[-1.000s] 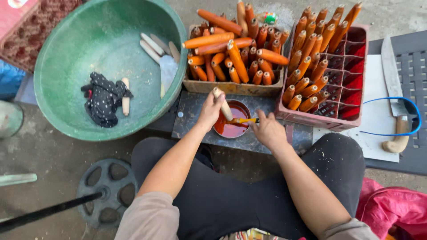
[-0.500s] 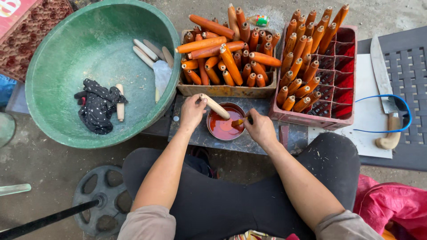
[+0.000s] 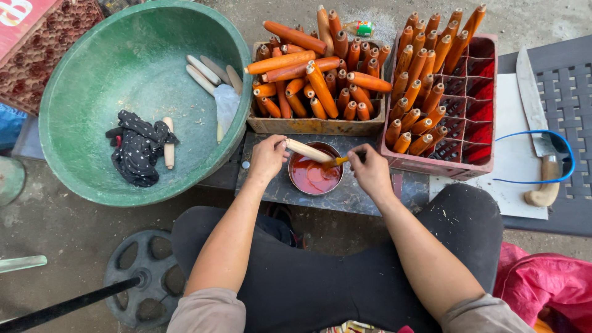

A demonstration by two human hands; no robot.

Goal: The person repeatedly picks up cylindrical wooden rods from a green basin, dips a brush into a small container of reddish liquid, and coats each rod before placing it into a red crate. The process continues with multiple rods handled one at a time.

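Observation:
My left hand (image 3: pixel 267 157) grips a bare pale wooden stick (image 3: pixel 308 150) and holds it level over a small round bowl of red-orange paint (image 3: pixel 313 177). My right hand (image 3: pixel 370 169) pinches a small brush (image 3: pixel 338 162) whose tip touches the stick's right end above the bowl. The bowl rests on a dark slab (image 3: pixel 357 196) just beyond my knees. Past it, a brown tray (image 3: pixel 314 126) is heaped with orange-painted sticks (image 3: pixel 320 80).
A red divided crate (image 3: pixel 475 117) at right holds upright orange sticks. At left a big green basin (image 3: pixel 92 92) contains a dark cloth (image 3: pixel 139 151) and several bare sticks (image 3: pixel 206 71). A large knife (image 3: pixel 538 123) lies on a white board (image 3: pixel 512 154). A black metal wheel (image 3: pixel 145 283) sits lower left.
The stick in my left hand has swung down from upright to level over the paint bowl. My right hand has brought the brush up to the stick's end.

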